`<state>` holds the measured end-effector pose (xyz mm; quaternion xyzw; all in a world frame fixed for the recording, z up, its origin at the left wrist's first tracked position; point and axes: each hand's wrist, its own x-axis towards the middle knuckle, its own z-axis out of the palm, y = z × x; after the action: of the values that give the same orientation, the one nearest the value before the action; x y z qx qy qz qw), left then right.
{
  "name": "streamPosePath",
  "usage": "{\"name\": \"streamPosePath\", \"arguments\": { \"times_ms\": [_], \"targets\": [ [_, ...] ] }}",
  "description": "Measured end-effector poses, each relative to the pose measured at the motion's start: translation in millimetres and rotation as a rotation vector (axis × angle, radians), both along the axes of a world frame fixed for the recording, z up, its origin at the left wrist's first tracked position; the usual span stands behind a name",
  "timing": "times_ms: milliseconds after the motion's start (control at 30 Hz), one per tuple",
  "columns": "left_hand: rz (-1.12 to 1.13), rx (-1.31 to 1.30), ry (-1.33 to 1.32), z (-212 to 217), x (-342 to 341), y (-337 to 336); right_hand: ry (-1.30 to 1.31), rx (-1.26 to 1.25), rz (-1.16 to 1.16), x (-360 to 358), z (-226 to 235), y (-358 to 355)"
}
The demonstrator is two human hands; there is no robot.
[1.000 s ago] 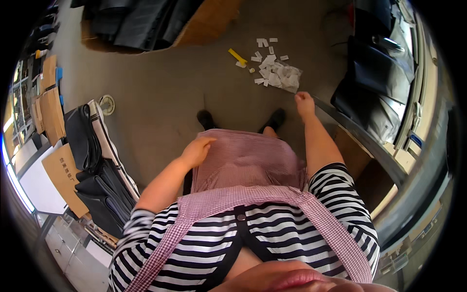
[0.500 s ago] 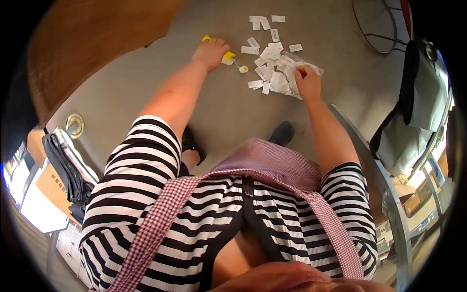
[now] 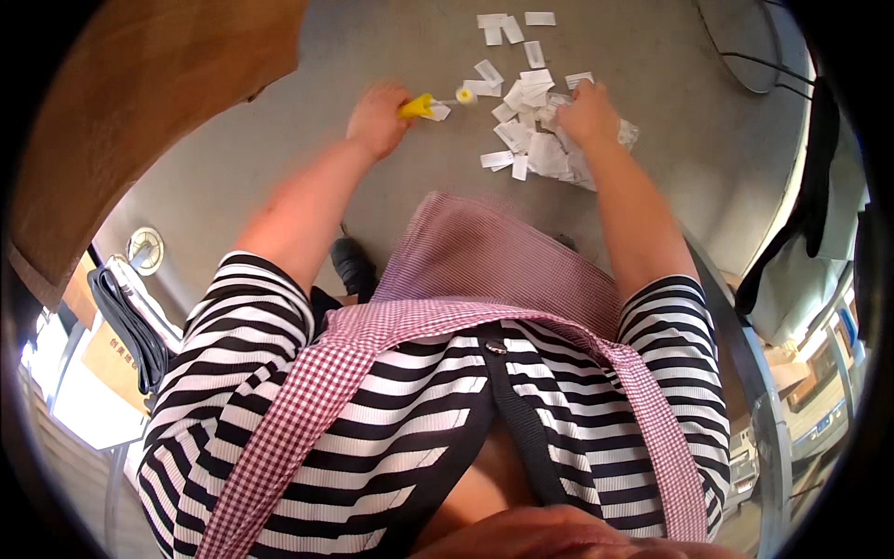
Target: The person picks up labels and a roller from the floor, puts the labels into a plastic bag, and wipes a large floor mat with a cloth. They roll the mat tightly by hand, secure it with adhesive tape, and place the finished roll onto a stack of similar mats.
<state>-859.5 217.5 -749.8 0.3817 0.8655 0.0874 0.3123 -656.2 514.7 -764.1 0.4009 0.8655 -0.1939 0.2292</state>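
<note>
Grey floor (image 3: 410, 42); yellow-handled tool (image 3: 418, 106) gripped in left fingers (image 3: 390, 97).

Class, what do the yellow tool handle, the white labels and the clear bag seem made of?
Yellow tool handle: probably plastic, by its bright solid colour; blur hides finish.
White labels: matt paper or thin fabric, lying flat; can't tell which.
Clear bag: likely glossy plastic film, transparent and crinkled.

Brought the left hand (image 3: 378, 121) from the apron (image 3: 494, 247) to a yellow-handled tool (image 3: 416, 106) within a second, then swung the tool's roundish tip (image 3: 466, 95) from a near-side slant to pointing right, toward the white labels (image 3: 514, 136). Moved the right hand (image 3: 589, 110) from beside the plastic bag (image 3: 629, 135) up over it, near a loose label. Bent lower over the floor (image 3: 438, 168).
</note>
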Motion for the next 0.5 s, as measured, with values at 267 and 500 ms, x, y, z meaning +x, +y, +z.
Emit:
{"name": "streamPosePath", "arguments": {
  "times_ms": [267, 500],
  "targets": [
    [0.501, -0.073, 0.152, -27.8, 5.8, -45.2, 0.172, -0.045, 0.064, 32.7, 16.8, 12.7],
    [0.24, 0.077, -0.163, -13.3, 51.5, -5.6, 0.298, -0.136, 0.085, 62.5, 42.3, 25.4]
  ]
}}
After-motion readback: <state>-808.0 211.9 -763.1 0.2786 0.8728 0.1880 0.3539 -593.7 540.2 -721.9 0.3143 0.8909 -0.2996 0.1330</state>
